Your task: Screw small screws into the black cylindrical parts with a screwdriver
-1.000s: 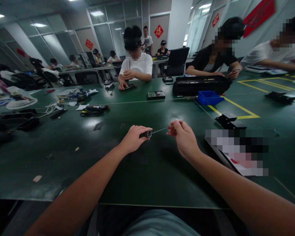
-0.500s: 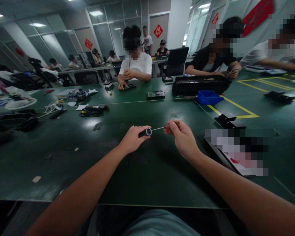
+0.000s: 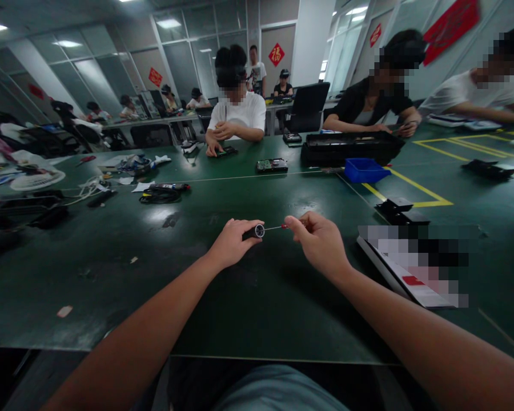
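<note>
My left hand (image 3: 232, 242) is closed round a small black cylinder with a silver end (image 3: 258, 231), held just above the green table (image 3: 197, 274). My right hand (image 3: 319, 242) pinches the red end of a thin metal rod (image 3: 274, 228). The rod's tip points into the cylinder's silver end. Both hands hover near the middle of the table, close together.
A flat blurred item (image 3: 411, 268) lies right of my right hand, with black parts (image 3: 400, 210) behind it. A blue bin (image 3: 364, 169) and black tray (image 3: 351, 147) sit farther back. Cables (image 3: 160, 194) lie to the left. Other people work across the table.
My right hand has moved left toward my left hand, so the visible length of rod between them is shorter. My left hand has stayed nearly still.
</note>
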Available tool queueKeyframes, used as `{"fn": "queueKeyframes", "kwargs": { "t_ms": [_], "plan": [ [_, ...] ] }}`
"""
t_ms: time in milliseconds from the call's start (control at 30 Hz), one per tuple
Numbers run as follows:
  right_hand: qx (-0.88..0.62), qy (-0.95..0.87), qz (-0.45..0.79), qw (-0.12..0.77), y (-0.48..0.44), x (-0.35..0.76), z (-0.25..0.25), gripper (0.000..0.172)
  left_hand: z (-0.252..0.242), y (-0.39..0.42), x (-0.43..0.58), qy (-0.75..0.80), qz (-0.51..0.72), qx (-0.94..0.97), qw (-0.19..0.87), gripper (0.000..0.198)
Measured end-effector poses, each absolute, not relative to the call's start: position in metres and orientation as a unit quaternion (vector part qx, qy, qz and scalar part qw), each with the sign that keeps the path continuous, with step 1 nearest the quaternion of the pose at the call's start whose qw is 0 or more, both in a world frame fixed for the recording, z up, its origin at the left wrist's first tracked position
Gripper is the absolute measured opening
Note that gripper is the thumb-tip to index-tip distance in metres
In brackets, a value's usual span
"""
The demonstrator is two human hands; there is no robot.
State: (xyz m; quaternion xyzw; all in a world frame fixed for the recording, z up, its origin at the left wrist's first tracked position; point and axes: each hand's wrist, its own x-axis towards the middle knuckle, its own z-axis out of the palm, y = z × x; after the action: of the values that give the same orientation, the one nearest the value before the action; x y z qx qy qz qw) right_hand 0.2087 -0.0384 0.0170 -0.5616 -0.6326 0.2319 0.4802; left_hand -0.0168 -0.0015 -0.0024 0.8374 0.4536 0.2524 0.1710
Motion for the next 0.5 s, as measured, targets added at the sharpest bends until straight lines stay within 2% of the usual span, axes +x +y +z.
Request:
{"fn": "queueKeyframes", "kwargs": {
  "t_ms": [233, 300, 367, 500],
  "plan": [
    [-0.496, -0.673, 0.260, 0.482, -0.0401, 0.2048, 0.0140, 0.013, -0.0025, -0.0013, -0.0181, 0.454, 0.244, 0.840, 0.172, 0.037],
    [-0.491, -0.677, 0.269, 0.477, -0.0417, 0.2038, 0.0155, 0.009, -0.0036, -0.0007, -0.0184, 0.450, 0.241, 0.843, 0.170, 0.037],
    [-0.492, -0.680, 0.276, 0.468, -0.0432, 0.2035, 0.0169, 0.014, -0.0048, 0.0000, -0.0185, 0.447, 0.241, 0.845, 0.170, 0.038],
    [-0.518, -0.673, 0.265, 0.457, -0.0435, 0.2039, 0.0166, 0.041, -0.0058, 0.0005, -0.0181, 0.449, 0.244, 0.842, 0.172, 0.039]
  ]
}}
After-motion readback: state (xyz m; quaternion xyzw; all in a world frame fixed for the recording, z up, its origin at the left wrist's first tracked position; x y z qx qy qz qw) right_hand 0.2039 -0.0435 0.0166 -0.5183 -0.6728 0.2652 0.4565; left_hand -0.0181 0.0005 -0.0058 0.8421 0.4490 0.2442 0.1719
